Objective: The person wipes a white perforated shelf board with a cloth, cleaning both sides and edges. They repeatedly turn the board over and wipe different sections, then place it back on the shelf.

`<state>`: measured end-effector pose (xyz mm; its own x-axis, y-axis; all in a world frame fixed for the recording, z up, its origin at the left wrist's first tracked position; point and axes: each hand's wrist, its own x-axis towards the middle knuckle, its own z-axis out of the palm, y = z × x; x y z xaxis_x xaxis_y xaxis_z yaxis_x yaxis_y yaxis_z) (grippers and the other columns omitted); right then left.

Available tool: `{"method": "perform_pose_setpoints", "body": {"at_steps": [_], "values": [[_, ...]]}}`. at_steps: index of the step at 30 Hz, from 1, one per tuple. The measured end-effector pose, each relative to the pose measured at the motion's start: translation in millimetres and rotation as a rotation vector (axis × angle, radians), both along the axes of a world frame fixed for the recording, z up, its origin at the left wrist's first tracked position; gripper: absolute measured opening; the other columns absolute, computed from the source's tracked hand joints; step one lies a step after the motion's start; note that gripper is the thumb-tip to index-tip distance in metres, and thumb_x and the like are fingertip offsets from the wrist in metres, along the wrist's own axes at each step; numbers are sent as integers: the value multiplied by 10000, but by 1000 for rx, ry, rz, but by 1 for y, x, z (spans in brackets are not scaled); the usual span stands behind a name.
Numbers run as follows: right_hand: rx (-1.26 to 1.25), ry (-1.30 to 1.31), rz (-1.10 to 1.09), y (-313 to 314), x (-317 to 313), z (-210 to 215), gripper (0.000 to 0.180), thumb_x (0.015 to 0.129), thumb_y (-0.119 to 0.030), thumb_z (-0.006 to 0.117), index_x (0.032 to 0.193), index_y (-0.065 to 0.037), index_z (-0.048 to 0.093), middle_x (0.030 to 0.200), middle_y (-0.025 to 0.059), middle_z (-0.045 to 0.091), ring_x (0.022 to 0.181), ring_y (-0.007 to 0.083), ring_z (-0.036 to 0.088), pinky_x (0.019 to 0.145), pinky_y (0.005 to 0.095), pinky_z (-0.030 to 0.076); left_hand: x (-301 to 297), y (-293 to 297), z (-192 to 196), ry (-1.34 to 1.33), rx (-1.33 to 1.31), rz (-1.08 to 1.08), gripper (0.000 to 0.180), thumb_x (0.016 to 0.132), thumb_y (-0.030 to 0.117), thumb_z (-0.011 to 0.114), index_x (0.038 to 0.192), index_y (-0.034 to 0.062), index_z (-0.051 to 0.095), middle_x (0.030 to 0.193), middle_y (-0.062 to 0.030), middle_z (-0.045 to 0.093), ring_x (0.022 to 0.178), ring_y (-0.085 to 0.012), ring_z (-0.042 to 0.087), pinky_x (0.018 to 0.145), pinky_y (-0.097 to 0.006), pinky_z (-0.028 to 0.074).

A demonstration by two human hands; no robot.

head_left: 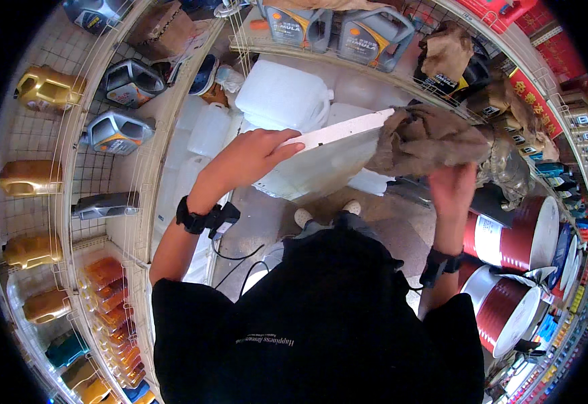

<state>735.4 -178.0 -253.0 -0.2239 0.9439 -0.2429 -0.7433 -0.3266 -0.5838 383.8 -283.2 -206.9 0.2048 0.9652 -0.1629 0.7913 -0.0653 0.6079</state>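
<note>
My left hand (257, 153) grips the near-left end of a white shelf panel (331, 165), thumb and fingers closed over its pale edge. The panel is tilted, with its edge up and its greyish, stained face toward me. At its far right end, a crumpled brown cloth (432, 141) drapes over the corner. My right hand (452, 183) is closed on the lower part of this cloth; its fingers are partly hidden and a little blurred. Behind the panel stands a translucent white plastic jug (282, 94).
Shelves on the left carry gold bottles (30, 177) and grey oil jugs (119, 132). Grey jugs (374, 42) line the shelf ahead. Red-and-white drums (512, 232) lie at my right. A black cable (236, 257) hangs near my left wrist. My shoes (303, 217) are on the floor below.
</note>
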Motion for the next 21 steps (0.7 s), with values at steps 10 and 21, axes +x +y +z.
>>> {"method": "perform_pose_setpoints", "body": {"at_steps": [10, 21], "values": [[650, -670, -34, 0, -5, 2, 866, 824, -261, 619, 1476, -39, 93, 1490, 238, 152, 1375, 395, 178, 1127, 504, 132, -3, 10, 1, 33, 154, 210, 373, 886, 367, 573, 1172, 128, 592, 869, -146, 670, 737, -303, 635, 681, -386, 486], [1123, -1222, 146, -24, -96, -75, 1060, 643, -49, 726, 1455, 19, 47, 1444, 311, 93, 1348, 446, 137, 1119, 459, 124, 0, 26, 10, 189, -36, 1, 400, 894, 453, 552, 948, 57, 576, 667, -178, 582, 682, -369, 587, 624, -434, 438]]}}
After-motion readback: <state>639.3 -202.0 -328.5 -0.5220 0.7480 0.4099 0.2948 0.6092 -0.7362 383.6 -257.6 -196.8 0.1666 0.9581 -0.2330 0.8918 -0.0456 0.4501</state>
